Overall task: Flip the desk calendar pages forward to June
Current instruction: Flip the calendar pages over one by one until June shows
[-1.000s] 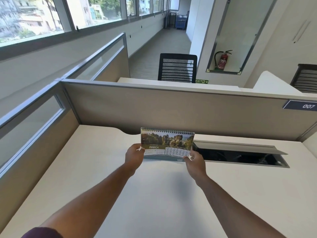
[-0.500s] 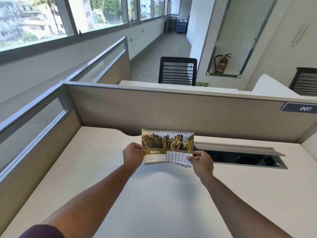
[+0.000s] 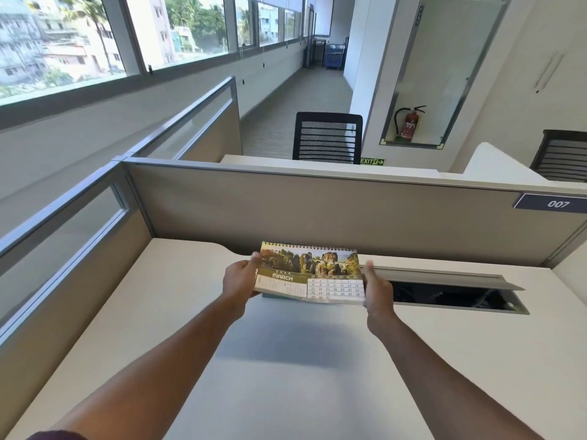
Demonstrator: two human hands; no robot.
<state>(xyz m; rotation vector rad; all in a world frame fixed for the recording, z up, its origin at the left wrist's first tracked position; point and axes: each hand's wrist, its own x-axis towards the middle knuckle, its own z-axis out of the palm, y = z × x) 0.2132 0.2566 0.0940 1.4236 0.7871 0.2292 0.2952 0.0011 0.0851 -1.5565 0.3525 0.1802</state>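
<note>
A spiral-bound desk calendar (image 3: 309,271) stands at the far middle of the white desk (image 3: 286,376). Its front page shows a rock landscape photo and the word MARCH with a date grid. My left hand (image 3: 238,279) grips the calendar's left edge. My right hand (image 3: 378,287) holds the right edge of the March page, and the page's lower edge is lifted off the stand toward me. The pages behind it are hidden.
A grey partition (image 3: 317,211) with a "007" plate (image 3: 557,203) closes the desk's far side. An open cable tray (image 3: 451,295) is sunk into the desk right of the calendar. A glazed partition (image 3: 63,223) runs along the left.
The March page has swung up from the stand, its bottom edge now raised toward me. Both hands have slid up and outward along the calendar's side edges.
</note>
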